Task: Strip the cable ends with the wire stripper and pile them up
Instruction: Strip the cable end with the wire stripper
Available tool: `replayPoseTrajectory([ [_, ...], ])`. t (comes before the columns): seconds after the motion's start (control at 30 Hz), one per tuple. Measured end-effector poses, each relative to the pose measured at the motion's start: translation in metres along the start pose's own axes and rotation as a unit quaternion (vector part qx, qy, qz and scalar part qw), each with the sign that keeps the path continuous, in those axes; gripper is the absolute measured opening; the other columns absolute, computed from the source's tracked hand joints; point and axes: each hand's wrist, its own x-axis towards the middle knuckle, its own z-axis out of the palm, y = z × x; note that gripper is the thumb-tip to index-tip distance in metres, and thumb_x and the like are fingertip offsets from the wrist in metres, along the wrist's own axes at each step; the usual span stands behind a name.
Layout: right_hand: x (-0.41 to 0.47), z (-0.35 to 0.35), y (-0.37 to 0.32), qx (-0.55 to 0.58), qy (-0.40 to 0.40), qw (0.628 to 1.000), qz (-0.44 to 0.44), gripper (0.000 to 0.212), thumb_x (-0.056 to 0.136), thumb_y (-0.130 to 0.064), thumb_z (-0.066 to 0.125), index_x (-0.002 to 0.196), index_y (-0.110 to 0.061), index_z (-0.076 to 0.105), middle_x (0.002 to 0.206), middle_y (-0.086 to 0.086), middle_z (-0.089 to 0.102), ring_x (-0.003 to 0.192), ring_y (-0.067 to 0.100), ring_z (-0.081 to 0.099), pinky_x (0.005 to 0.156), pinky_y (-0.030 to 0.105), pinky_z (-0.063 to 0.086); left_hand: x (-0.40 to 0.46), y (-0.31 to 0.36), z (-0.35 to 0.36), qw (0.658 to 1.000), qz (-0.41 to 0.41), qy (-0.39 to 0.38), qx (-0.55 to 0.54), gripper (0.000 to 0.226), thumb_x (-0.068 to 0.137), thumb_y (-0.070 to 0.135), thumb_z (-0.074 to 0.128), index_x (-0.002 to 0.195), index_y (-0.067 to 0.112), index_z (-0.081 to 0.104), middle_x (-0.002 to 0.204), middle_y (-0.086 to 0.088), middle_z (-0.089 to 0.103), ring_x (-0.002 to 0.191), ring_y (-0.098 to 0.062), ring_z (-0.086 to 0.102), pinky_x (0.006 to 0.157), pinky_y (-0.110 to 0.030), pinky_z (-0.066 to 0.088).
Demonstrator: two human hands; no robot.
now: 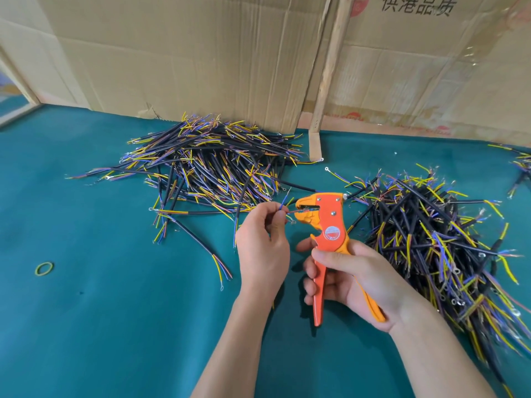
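Task looks mid-run: big cable pile [207, 170] just beyond the left hand [263, 242], another heap [431, 239] right of the tool, which is done vs. left I can't tell. Left hand pinches thin wire ends [284, 209], feeding one into the wire stripper [321, 225] head; right hand [353, 278] wraps both handles, thumb on top.

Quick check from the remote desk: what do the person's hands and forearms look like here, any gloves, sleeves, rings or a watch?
Both are bare. The left hand and right hand wear no gloves, and no rings show on the visible fingers. Both forearms are uncovered right down to the bottom edge of the head view: no sleeves, watch, bracelet or wrist strap in sight. No markings or tape show on either arm.
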Motion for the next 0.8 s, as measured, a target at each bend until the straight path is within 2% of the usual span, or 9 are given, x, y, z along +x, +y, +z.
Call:
replayPoseTrajectory([
  [0.17,-0.0001,0.0014,0.0001,-0.012,-0.005,1.000,0.004,0.033,0.083,-0.014,0.075,0.110,0.001,0.066,0.077,0.019,0.055,0.063,0.033,0.056,0.060,0.045,0.055,0.0000,-0.0002,-0.0006,1.000,0.011,0.004,0.006,0.015,0.098,0.006,0.061,0.092,0.018,0.067,0.082,0.006,0.069,0.077,-0.008,0.061,0.068,-0.011,0.043],
  [0.37,-0.0007,0.0019,-0.0011,-0.013,-0.005,1.000,0.000,0.024,0.082,-0.018,0.076,0.098,-0.004,0.066,0.073,0.018,0.053,0.060,0.032,0.053,0.057,0.044,0.053,-0.0009,0.0004,-0.0002,1.000,0.013,0.005,0.000,0.018,0.098,0.006,0.061,0.091,0.021,0.065,0.082,0.007,0.068,0.077,-0.006,0.061,0.069,-0.009,0.043],
  [0.53,-0.0009,0.0013,-0.0010,-0.016,-0.010,1.000,-0.002,0.025,0.085,-0.018,0.074,0.100,-0.006,0.057,0.073,0.017,0.050,0.059,0.031,0.051,0.058,0.044,0.052,0.0000,0.0001,-0.0006,1.000,0.012,0.007,-0.001,0.016,0.098,0.006,0.061,0.092,0.019,0.066,0.083,0.005,0.069,0.078,-0.007,0.061,0.068,-0.007,0.041],
  [0.8,-0.0007,0.0012,-0.0004,-0.019,-0.008,1.000,0.000,0.026,0.084,-0.018,0.076,0.098,-0.006,0.057,0.073,0.018,0.050,0.059,0.031,0.050,0.057,0.044,0.051,-0.0003,0.0000,-0.0009,1.000,0.017,0.015,0.020,0.011,0.098,0.006,0.062,0.094,0.014,0.069,0.084,0.004,0.069,0.078,-0.008,0.061,0.069,-0.009,0.042],
])
